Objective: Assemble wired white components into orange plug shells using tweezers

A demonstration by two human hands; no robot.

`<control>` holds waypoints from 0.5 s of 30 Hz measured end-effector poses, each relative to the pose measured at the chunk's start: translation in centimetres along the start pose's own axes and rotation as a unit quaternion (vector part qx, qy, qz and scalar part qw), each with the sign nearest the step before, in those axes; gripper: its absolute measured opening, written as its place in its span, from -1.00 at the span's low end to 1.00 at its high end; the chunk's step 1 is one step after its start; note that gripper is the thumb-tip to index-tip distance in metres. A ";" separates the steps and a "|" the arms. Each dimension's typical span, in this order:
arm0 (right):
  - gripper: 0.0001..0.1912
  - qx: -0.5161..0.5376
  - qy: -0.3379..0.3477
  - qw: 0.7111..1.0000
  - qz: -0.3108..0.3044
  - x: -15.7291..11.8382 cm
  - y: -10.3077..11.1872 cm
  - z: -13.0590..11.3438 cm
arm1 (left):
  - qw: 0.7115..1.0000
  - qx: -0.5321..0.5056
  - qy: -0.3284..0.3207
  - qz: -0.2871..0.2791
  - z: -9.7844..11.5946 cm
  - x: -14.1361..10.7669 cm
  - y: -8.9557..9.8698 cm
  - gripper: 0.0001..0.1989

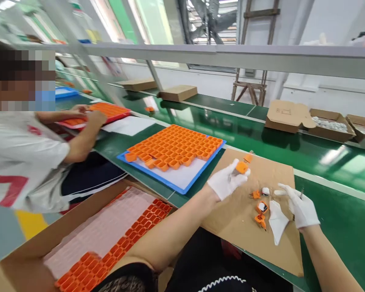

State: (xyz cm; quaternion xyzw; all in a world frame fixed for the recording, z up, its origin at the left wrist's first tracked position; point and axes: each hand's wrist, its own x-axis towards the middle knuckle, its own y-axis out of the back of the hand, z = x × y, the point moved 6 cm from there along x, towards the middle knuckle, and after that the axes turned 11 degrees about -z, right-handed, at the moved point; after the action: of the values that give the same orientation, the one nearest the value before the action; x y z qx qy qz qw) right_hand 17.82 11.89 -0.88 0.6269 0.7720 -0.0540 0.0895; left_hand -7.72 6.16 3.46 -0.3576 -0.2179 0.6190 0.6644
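Observation:
My left hand (226,180), in a white glove, grips an orange plug housing (241,167) above a cardboard sheet (231,219). Just beyond it lies another orange piece (248,157) with metal pins. My gloved right hand (301,205) is over the sheet's right edge, index finger stretched out. A thin dark metal tool (302,193) pokes out of that hand, mostly hidden. Between the hands lie a small orange plug (255,194), a white cap (265,191), an orange housing with a white part inside (262,207), an orange piece (260,221) and a white cloth scrap (278,223).
Left of the sheet, a blue tray (184,188) bears rows of orange housings (176,146). An open carton (24,247) with more housings stands below. A co-worker (27,154) works at a red tray (126,112). Cardboard boxes (331,125) line the back; a shelf (261,56) crosses above.

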 end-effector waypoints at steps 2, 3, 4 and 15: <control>-0.24 0.008 -0.003 1.000 0.000 0.4 0.2 0.2 | 0.999 -0.047 0.021 -0.002 0.2 -0.8 -1.3 -0.80; -0.24 0.012 -0.004 1.000 -0.001 0.6 0.3 0.3 | 0.997 -0.072 0.033 0.008 0.2 -1.3 -1.7 -0.79; -0.24 0.015 -0.003 1.000 -0.005 0.7 0.4 0.4 | 0.994 -0.094 0.046 0.017 0.2 -1.8 -2.2 -0.78; -0.27 0.001 0.032 0.999 0.011 -0.4 0.1 -1.0 | 0.966 0.209 -0.149 -0.011 1.0 -1.2 -3.8 -0.73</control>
State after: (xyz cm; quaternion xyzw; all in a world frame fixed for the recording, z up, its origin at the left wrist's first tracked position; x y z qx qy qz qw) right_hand 17.91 11.74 0.20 0.6370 0.7674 -0.0337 0.0646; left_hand -6.07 5.31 7.06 -0.1118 -0.1845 0.6898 0.6911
